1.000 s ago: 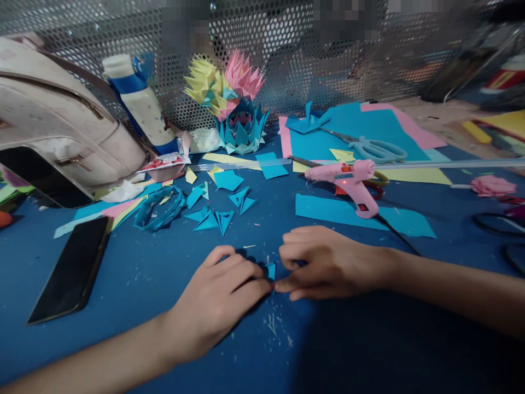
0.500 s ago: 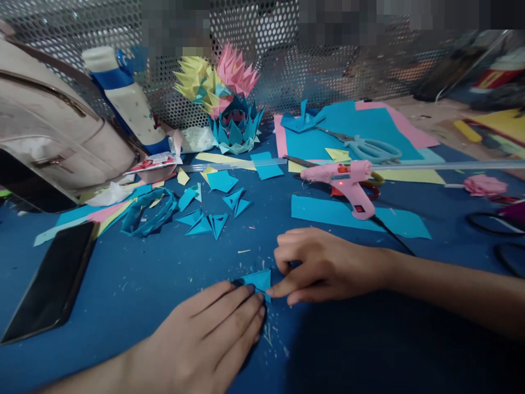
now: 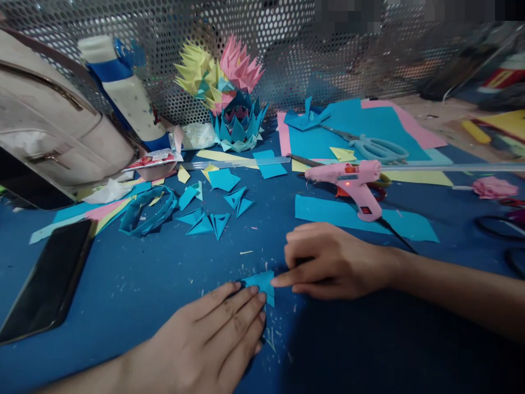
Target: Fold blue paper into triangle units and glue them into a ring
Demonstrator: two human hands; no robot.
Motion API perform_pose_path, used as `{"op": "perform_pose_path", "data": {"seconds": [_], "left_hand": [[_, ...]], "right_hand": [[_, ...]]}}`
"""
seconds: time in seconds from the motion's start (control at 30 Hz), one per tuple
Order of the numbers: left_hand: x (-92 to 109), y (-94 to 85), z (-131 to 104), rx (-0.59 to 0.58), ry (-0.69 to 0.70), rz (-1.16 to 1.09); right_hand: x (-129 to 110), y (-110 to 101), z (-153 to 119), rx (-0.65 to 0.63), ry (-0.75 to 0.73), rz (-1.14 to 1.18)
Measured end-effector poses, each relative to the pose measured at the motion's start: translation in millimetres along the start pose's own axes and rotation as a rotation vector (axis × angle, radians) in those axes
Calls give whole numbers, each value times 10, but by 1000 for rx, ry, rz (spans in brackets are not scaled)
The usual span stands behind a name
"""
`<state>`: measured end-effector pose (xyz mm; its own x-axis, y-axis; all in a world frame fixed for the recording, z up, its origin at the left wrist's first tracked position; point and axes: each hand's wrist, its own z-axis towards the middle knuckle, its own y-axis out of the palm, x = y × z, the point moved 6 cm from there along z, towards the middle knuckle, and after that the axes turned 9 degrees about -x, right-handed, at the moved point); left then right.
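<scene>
A small folded piece of blue paper (image 3: 264,284) lies on the blue tabletop in front of me. My left hand (image 3: 223,328) rests flat over its left part, fingers stretched and close together, so that part is hidden. From the right, my right hand (image 3: 336,262) reaches in. Its index fingertip touches the paper's right edge while the other fingers curl inward, and I see nothing held in it. Beyond the hands lie several folded blue paper triangles (image 3: 219,223) and a ring of folded blue paper (image 3: 147,210).
A pink glue gun (image 3: 348,178), its light lit, lies above a blue paper strip (image 3: 394,221). Scissors (image 3: 377,149) rest on paper sheets. Paper flowers (image 3: 241,65) stand near the perforated metal panel (image 3: 283,49). At left are a phone (image 3: 49,279), a bottle (image 3: 131,104) and a bag (image 3: 53,115).
The right index fingertip has shifted up along the paper's right edge, and the right hand sits slightly farther right. My left hand still lies on the paper. The whole view has shifted slightly.
</scene>
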<state>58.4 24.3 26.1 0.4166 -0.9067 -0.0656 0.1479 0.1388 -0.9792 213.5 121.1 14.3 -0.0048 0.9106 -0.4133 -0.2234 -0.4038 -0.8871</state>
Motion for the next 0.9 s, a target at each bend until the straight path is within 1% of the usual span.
{"op": "perform_pose_path", "data": {"seconds": [0.03, 0.13, 0.3, 0.53, 0.63, 0.77, 0.9], "left_hand": [[-1, 6, 0, -11, 5, -5], [-4, 3, -2, 12, 5, -21], [7, 18, 0, 9, 13, -28], [6, 34, 7, 45, -34, 0], [27, 57, 19, 44, -49, 11], [51, 72, 9, 50, -69, 13], [68, 97, -43, 60, -75, 8]], "right_hand": [[-10, 14, -4, -23, -8, -59], [-21, 46, -12, -82, -15, -161], [-13, 54, -5, -124, -13, -130], [-11, 45, 15, -112, 42, -76], [-14, 45, 2, -80, 29, -80], [-34, 24, -22, -14, 1, -143], [-38, 19, 0, -11, 22, -130]]}}
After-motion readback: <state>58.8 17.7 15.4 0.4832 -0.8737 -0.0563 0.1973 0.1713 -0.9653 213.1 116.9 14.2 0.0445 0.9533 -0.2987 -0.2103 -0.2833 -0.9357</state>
